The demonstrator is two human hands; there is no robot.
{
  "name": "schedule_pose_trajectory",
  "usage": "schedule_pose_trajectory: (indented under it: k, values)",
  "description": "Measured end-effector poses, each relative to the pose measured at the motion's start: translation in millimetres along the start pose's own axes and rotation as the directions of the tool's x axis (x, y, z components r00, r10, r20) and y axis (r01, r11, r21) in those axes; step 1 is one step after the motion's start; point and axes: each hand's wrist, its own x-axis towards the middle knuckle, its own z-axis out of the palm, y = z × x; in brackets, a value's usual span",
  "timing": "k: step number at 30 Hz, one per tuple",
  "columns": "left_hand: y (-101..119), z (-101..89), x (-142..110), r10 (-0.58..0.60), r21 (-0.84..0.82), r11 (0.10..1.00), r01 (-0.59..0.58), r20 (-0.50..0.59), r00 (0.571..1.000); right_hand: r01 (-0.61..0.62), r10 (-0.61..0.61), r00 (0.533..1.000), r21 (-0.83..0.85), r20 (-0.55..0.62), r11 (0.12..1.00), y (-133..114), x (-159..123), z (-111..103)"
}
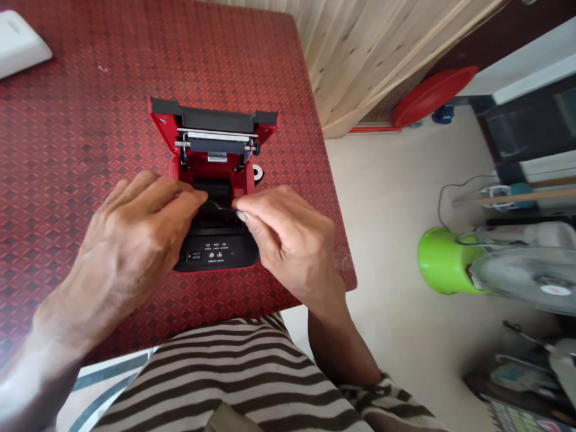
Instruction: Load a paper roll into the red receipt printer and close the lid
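Observation:
A small red and black printer (231,245) stands on the table with its lid (216,120) raised. A dark roller (218,146) runs across the inside of the lid. My left hand (139,231) is closed in a pinch over the printer's left side, fingertips above the inner bay. Opposite it, my right hand (290,240) pinches at the right side, thumb against forefinger. Between the two sets of fingertips stretches a thin dark strand (218,207), across the open bay. Whether it is a wire or a narrow strip is too small to tell.
The printer rests on a red patterned tabletop (90,120). Just behind its right side lies a small white and black roll (258,174). A white object (20,45) is at the far left. On the floor to the right are a green stool-like item (443,261) and a fan (531,279).

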Motion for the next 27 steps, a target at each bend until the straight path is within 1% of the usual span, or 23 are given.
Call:
schedule_pose_trajectory:
  k: [2,5,8,10,12,14,16,19,21,22,25,27]
  values:
    - [-0.6,0.2,2.0,0.037,0.048,0.998,-0.039,0.039,0.999,0.031,-0.025,0.988,-0.032,0.155,0.999,0.0,4.7,0.1]
    - [-2.9,0.1,4.1,0.052,0.071,0.996,-0.058,0.085,0.995,0.073,-0.035,0.931,-0.091,0.362,0.993,-1.0,14.8,-1.6]
    - [-6.2,0.1,3.1,0.057,0.036,0.997,-0.061,0.106,0.993,0.083,-0.027,0.876,-0.095,0.482,0.992,-2.7,25.4,-6.2]
    - [-6.7,-0.4,0.5,0.063,-0.033,0.998,-0.06,0.093,0.994,0.079,-0.027,0.856,-0.078,0.517,0.994,-3.0,29.7,-10.0]
    - [-4.2,-1.8,-3.5,0.054,-0.102,0.994,-0.048,0.056,0.997,0.085,-0.046,0.872,-0.058,0.488,0.995,-2.2,30.7,-13.3]
    - [0.7,-3.6,-8.7,0.019,-0.158,0.987,-0.018,0.007,1.0,0.104,-0.073,0.909,-0.055,0.411,0.993,-0.9,28.6,-15.5]
    - [6.4,-4.7,-14.6,-0.034,-0.208,0.978,0.027,-0.028,0.999,0.12,-0.091,0.932,-0.064,0.351,0.991,-0.5,24.6,-16.2]
    - [13.0,-3.3,-22.4,-0.104,-0.25,0.963,0.097,-0.012,0.995,0.116,-0.083,0.927,-0.068,0.366,0.991,-3.6,16.5,-14.7]
    - [15.5,-2.2,-25.6,-0.116,-0.252,0.961,0.11,-0.008,0.993,0.106,-0.066,0.925,-0.087,0.375,0.99,-7.9,9.9,-12.4]
    - [16.3,-2.4,-26.5,-0.108,-0.253,0.962,0.102,-0.011,0.994,0.105,-0.06,0.931,-0.107,0.359,0.989,-10.3,6.4,-10.9]
    - [16.4,-9.3,-27.3,-0.12,-0.266,0.958,0.104,-0.042,0.992,0.115,-0.068,0.964,-0.174,0.256,0.978,-16.4,-4.8,-5.1]
    - [13.8,-18.0,-26.1,-0.176,-0.27,0.952,0.144,-0.098,0.979,0.112,-0.078,0.982,-0.199,0.171,0.974,-19.0,-11.8,-0.3]
